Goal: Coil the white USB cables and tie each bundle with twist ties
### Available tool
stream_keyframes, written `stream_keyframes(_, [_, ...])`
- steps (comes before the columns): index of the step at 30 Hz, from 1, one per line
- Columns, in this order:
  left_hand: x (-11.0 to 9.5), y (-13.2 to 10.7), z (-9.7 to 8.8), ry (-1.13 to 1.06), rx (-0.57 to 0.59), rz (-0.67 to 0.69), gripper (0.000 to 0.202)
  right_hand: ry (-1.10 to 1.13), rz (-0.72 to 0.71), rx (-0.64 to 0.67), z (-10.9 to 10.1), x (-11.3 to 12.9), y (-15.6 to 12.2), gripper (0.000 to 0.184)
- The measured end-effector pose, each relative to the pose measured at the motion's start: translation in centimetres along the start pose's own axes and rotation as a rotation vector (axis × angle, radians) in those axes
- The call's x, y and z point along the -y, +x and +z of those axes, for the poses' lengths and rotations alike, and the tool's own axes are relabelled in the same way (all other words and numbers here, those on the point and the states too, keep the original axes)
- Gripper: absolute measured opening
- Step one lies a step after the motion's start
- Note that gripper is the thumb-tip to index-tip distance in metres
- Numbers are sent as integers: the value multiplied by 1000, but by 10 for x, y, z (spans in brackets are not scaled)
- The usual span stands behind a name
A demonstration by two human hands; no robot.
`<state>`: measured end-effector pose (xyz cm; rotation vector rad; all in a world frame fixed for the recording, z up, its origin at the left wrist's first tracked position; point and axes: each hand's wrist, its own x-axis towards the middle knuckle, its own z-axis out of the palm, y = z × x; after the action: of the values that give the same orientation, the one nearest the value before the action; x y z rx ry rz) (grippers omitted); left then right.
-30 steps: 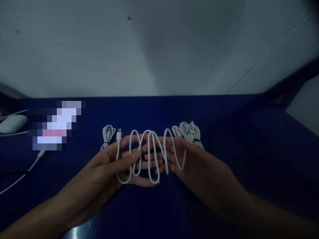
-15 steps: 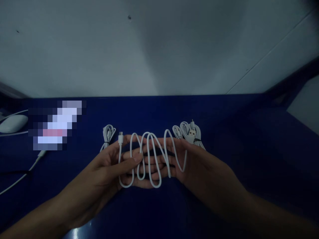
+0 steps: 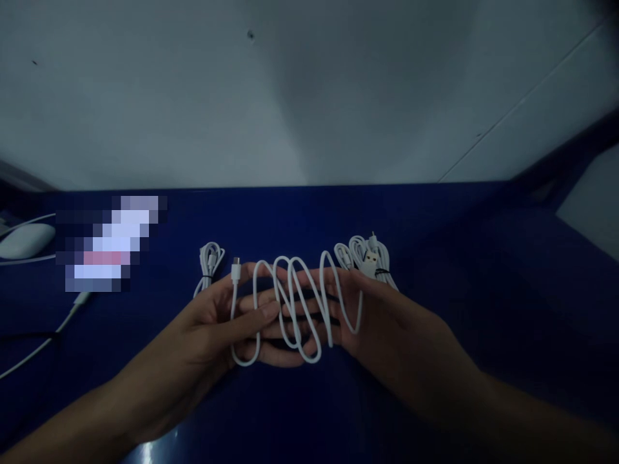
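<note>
A white USB cable [image 3: 309, 351] lies in loose zigzag loops across the fingers of both hands, above the blue table. My left hand [image 3: 213, 328] grips it, the thumb pressing on the loops and the fingers beneath. Near that hand's index finger, the cable's plug [image 3: 235, 270] points up. My right hand [image 3: 387, 316] cradles the cable's right end, its fingers meeting those of the left underneath. The cable's other end is hidden by the right hand.
Beyond the left hand lies a tied white cable [image 3: 209, 261]; several tied cables [image 3: 384, 261] with a USB plug lie beyond the right. A blurred-out lit device [image 3: 120, 235] and a white mouse-shaped object [image 3: 28, 241] are at left. A pale wall [image 3: 193, 96] stands behind the table [image 3: 271, 219].
The middle loops of the cable have shifted slightly right and spread over the fingers, with the left thumb moving a little right. The right hand stays almost still.
</note>
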<state>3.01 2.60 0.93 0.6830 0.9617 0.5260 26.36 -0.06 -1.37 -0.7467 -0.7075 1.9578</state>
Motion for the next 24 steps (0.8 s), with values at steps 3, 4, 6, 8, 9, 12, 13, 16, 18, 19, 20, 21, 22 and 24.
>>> stream_keyframes(3, [2, 0, -2, -17, -26, 22, 46, -4, -2, -10, 0, 0, 0, 53])
stream_keyframes(4, [3, 0, -2, -22, -31, 31, 48, -4, -2, -17, 0, -1, 0, 53])
stream_keyframes(6, [4, 0, -2, -28, -32, 37, 47, 3, -9, -36, 0, -1, -1, 51])
stream_keyframes(8, [4, 1, -1, -36, -27, 34, 45, 2, -12, -48, 0, -1, -1, 49])
stream_keyframes(9, [4, 1, 0, -40, -26, 32, 44, -3, -9, -52, 0, -1, -1, 49])
stream_keyframes(12, [3, 1, 0, -24, -40, 33, 43, -12, 1, -69, 0, 0, -1, 47])
stream_keyframes(13, [2, 1, 0, -13, -44, 31, 41, -12, 1, -75, 0, 1, 0, 46])
stream_keyframes(16, [1, 0, -1, 4, -55, 29, 33, -6, -14, -90, 1, 1, 1, 45])
stream_keyframes(18, [1, 0, 0, -3, -46, 33, 35, -6, -22, -95, 1, 0, 1, 45])
stream_keyframes(19, [1, 1, 0, -5, -44, 33, 40, -8, -24, -96, 1, 0, 1, 46])
stream_keyframes(20, [1, 1, 0, -5, -44, 33, 44, -10, -23, -96, 1, 0, 1, 46])
stream_keyframes(21, [1, 2, 1, -4, -45, 34, 49, -13, -18, -96, 1, 0, 1, 47])
stream_keyframes(22, [1, 2, 1, -5, -50, 37, 52, -16, -13, -98, 1, 0, 0, 47])
stream_keyframes(24, [1, 2, 2, -7, -54, 46, 57, -18, -7, -101, 2, 0, 0, 47])
